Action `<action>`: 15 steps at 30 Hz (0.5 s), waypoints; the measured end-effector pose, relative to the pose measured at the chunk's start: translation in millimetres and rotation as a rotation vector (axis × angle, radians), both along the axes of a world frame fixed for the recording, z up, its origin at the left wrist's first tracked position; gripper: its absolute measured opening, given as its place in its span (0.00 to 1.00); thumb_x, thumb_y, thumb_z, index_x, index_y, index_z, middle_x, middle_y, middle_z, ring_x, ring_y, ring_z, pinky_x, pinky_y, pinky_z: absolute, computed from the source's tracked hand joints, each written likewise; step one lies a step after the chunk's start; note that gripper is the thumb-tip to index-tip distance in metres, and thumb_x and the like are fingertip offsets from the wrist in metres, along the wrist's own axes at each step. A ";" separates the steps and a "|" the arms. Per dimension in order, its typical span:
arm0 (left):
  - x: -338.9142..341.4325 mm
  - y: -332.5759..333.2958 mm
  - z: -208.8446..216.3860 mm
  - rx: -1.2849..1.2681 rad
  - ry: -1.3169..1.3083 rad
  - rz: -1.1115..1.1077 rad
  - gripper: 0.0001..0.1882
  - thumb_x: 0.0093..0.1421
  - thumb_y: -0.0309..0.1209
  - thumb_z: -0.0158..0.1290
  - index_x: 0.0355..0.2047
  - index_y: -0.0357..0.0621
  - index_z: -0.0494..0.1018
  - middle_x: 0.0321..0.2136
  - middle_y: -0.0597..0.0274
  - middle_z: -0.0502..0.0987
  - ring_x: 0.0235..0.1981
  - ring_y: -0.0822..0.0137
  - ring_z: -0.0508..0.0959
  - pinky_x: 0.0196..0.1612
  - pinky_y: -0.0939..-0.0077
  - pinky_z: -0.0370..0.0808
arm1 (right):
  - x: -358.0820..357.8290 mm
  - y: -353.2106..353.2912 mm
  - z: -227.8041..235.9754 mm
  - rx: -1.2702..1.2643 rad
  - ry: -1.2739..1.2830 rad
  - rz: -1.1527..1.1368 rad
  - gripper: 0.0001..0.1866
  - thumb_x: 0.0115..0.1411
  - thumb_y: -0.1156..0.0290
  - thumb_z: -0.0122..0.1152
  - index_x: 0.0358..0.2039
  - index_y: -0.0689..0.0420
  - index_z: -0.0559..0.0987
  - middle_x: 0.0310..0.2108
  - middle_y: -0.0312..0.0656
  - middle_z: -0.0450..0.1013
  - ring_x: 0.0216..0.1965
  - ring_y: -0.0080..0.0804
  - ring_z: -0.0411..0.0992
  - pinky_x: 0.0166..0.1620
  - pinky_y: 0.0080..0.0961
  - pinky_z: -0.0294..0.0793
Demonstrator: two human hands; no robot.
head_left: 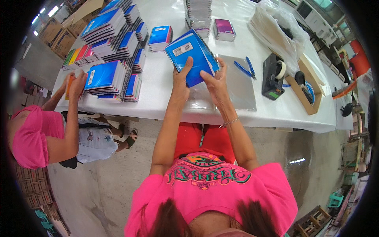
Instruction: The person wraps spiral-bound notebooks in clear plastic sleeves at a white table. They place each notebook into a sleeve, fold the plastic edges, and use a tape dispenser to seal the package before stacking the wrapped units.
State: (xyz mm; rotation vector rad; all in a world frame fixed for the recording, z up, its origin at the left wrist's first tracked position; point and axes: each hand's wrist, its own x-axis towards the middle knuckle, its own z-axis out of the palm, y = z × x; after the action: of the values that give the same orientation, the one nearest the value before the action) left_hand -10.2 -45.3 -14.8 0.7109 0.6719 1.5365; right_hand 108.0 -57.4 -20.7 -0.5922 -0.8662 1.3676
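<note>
Between both hands I hold a few blue spiral notebooks [191, 61], fanned slightly apart above the table. My left hand [182, 81] grips them at the lower left, its thumb lying on the front cover below a white label. Around their lower right side closes my right hand [216, 81], thumb on the cover and fingers behind. Beneath them on the table lie clear plastic sleeves [242, 93]. A small blue notebook stack [160, 37] sits just to the left, and a purple notebook stack [225, 29] stands behind to the right.
Tall notebook piles [104, 75] fill the table's left. A co-worker in pink [43, 134] handles an orange notebook there. At right lie blue-handled pliers [246, 69], a black tape dispenser [272, 77], an open cardboard box [306, 93] and a plastic bag [276, 29]. Another tall stack [198, 14] stands behind.
</note>
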 end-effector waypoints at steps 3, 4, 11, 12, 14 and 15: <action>7.2 -10.3 -14.2 0.034 0.053 -0.096 0.39 0.55 0.38 0.65 0.61 0.39 0.57 0.50 0.57 0.72 0.50 0.65 0.73 0.53 0.73 0.72 | 43.5 -4.5 -10.9 0.161 -0.404 -0.035 0.46 0.47 0.68 0.74 0.62 0.57 0.57 0.57 0.47 0.59 0.58 0.39 0.61 0.62 0.37 0.61; 10.2 -14.7 -17.7 0.056 0.109 -0.101 0.40 0.54 0.37 0.65 0.61 0.40 0.57 0.51 0.57 0.71 0.51 0.65 0.73 0.54 0.73 0.71 | 52.0 -5.8 -9.4 0.219 -0.552 -0.062 0.48 0.46 0.67 0.75 0.63 0.57 0.56 0.58 0.47 0.59 0.59 0.40 0.61 0.62 0.35 0.62; 24.1 -18.8 -44.5 0.169 0.499 -0.225 0.47 0.48 0.33 0.69 0.64 0.41 0.53 0.53 0.56 0.68 0.54 0.66 0.70 0.56 0.71 0.70 | 82.2 -16.7 -19.2 -0.006 -0.453 0.064 0.47 0.39 0.78 0.58 0.64 0.57 0.55 0.51 0.44 0.64 0.53 0.33 0.64 0.55 0.26 0.67; 26.4 -18.2 -51.1 0.172 0.525 -0.224 0.48 0.48 0.33 0.70 0.64 0.41 0.53 0.53 0.56 0.68 0.54 0.66 0.70 0.56 0.71 0.70 | 85.2 -14.8 -30.6 -0.066 -0.495 0.086 0.47 0.39 0.78 0.57 0.64 0.57 0.55 0.50 0.44 0.64 0.51 0.32 0.64 0.53 0.25 0.68; 33.7 -22.0 -50.3 0.215 0.474 -0.173 0.48 0.45 0.31 0.71 0.62 0.41 0.54 0.51 0.56 0.69 0.53 0.66 0.71 0.55 0.72 0.71 | 78.5 -14.7 -42.8 -0.002 -0.535 0.003 0.45 0.39 0.78 0.56 0.63 0.58 0.56 0.47 0.42 0.66 0.45 0.29 0.66 0.44 0.22 0.71; 36.5 -21.0 -50.6 0.220 0.452 -0.172 0.47 0.45 0.31 0.71 0.61 0.42 0.54 0.51 0.56 0.69 0.52 0.67 0.71 0.54 0.72 0.72 | 81.1 -15.5 -46.5 -0.015 -0.542 0.014 0.45 0.39 0.78 0.55 0.62 0.58 0.55 0.47 0.42 0.66 0.44 0.28 0.67 0.42 0.21 0.72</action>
State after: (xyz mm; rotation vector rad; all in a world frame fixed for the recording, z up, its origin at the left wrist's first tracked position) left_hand 26.3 -66.3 -65.4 1.2730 0.7563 1.3112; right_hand 189.1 -73.0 -67.2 -0.9945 -1.2933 1.2412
